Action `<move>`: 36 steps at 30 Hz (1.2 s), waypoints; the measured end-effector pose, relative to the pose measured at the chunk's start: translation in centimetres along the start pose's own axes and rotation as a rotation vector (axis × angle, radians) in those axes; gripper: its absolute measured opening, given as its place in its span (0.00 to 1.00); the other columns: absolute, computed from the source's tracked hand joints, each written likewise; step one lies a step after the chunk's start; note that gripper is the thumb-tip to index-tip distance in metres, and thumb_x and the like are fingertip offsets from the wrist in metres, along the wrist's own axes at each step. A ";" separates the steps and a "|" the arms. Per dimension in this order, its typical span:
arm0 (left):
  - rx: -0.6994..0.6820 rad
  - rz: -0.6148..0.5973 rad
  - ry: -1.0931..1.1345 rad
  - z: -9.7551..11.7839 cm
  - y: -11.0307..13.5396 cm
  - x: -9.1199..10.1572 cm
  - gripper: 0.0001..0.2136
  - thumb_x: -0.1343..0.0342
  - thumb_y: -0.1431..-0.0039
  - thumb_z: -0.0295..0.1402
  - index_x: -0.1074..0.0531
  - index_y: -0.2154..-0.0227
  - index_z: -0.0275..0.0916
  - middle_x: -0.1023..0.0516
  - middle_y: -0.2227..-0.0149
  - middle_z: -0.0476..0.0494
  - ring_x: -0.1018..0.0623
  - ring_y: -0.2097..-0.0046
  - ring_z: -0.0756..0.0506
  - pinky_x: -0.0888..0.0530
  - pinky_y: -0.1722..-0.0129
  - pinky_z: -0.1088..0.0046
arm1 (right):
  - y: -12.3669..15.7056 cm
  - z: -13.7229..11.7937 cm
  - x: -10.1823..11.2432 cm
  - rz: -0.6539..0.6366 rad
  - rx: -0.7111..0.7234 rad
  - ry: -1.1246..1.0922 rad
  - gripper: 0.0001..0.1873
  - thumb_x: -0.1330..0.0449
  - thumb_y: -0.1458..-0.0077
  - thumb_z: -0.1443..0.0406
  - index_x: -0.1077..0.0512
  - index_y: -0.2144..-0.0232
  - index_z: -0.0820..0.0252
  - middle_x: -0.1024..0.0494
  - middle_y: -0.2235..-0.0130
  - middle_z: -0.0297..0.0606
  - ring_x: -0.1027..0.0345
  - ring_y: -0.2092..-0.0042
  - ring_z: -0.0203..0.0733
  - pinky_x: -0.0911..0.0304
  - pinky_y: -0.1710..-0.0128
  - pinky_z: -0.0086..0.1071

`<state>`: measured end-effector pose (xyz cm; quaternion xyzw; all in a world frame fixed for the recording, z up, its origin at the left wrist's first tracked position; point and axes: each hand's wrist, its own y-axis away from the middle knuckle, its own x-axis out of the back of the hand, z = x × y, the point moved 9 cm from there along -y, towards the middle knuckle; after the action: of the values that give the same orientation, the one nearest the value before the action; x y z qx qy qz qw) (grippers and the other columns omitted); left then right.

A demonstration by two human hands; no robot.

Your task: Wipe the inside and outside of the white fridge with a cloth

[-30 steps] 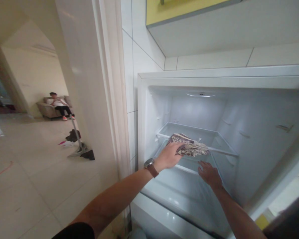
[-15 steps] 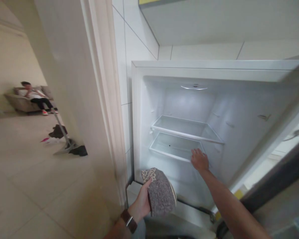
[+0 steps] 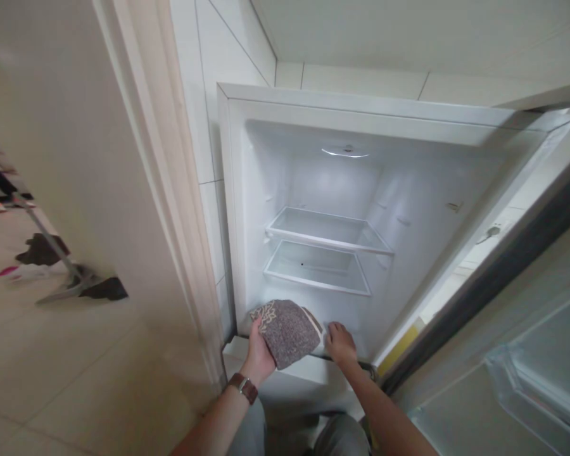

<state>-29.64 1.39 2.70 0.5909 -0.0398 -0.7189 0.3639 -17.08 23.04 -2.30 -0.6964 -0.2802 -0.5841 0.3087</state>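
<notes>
- Lying at the far left of your view, a mop [image 3: 52, 278] rests on the tiled floor [image 3: 76, 380], its head beside a dark rag-like heap that is too blurred to name.
- Next comes the pale door frame [image 3: 147, 190], running from the top of the view down to the floor, just beside the fridge.
- Your left hand [image 3: 258, 354] is closed around a grey-brown cloth [image 3: 287, 332], thumb on its near side, with a brown-strapped watch [image 3: 243, 387] on the wrist.
- You hold the cloth low at the front of the open fridge [image 3: 228, 190], at the left of its bottom edge; a patterned border shows along the top of the cloth.
- Inside the fridge and above the cloth, a lower shelf [image 3: 316, 269] and an upper shelf [image 3: 323, 229] sit one over the other, both clear, with a lamp [image 3: 345, 152] in the ceiling.
- Your right hand [image 3: 341, 342] lies palm down on the fridge's front lip, just beside the cloth, fingers loosely bent and holding nothing.
- At the far right the fridge door [image 3: 503, 253] stands swung wide.
</notes>
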 end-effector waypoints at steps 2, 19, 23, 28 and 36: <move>0.013 -0.027 0.004 0.2 -0.4 0.0 0.26 0.49 0.33 0.53 0.24 0.43 0.41 0.15 0.54 0.35 0.16 0.51 0.32 0.21 0.49 0.46 | -0.2 1.0 -0.6 0.020 -0.061 -0.008 0.17 0.51 0.32 0.67 0.27 0.48 0.60 0.26 0.43 0.47 0.34 0.42 0.49 0.41 0.45 0.37; -0.099 -0.139 0.171 3.2 -13.4 -6.9 0.26 0.53 0.30 0.50 0.26 0.41 0.38 0.20 0.45 0.30 0.21 0.42 0.32 0.25 0.42 0.42 | -2.6 1.1 -1.2 0.052 -0.155 -0.069 0.22 0.49 0.34 0.64 0.29 0.41 0.60 0.30 0.34 0.50 0.40 0.33 0.54 0.43 0.38 0.46; -0.123 -0.244 0.179 3.8 -15.0 -9.0 0.23 0.53 0.29 0.45 0.28 0.38 0.41 0.20 0.43 0.35 0.23 0.39 0.33 0.28 0.39 0.42 | -2.5 1.0 -1.2 0.040 -0.170 -0.096 0.21 0.49 0.33 0.64 0.28 0.42 0.60 0.32 0.33 0.49 0.43 0.32 0.54 0.45 0.37 0.47; 0.029 -0.314 0.084 -1.5 -16.3 -11.1 0.22 0.53 0.30 0.40 0.26 0.40 0.39 0.20 0.44 0.34 0.23 0.39 0.34 0.28 0.38 0.43 | -2.4 0.8 -0.9 0.047 -0.179 -0.115 0.22 0.48 0.34 0.63 0.29 0.41 0.59 0.32 0.33 0.49 0.42 0.32 0.55 0.44 0.37 0.48; 0.214 -0.468 -0.150 -13.9 -16.8 -17.1 0.24 0.56 0.35 0.41 0.23 0.45 0.37 0.17 0.48 0.32 0.21 0.41 0.34 0.26 0.40 0.44 | -2.3 0.8 0.0 0.039 -0.184 -0.091 0.19 0.48 0.33 0.61 0.25 0.45 0.59 0.23 0.44 0.50 0.34 0.39 0.55 0.42 0.42 0.42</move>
<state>-24.82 28.61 4.37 0.5644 -0.0049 -0.8168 0.1193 -18.28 25.08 -2.19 -0.7528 -0.2254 -0.5691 0.2420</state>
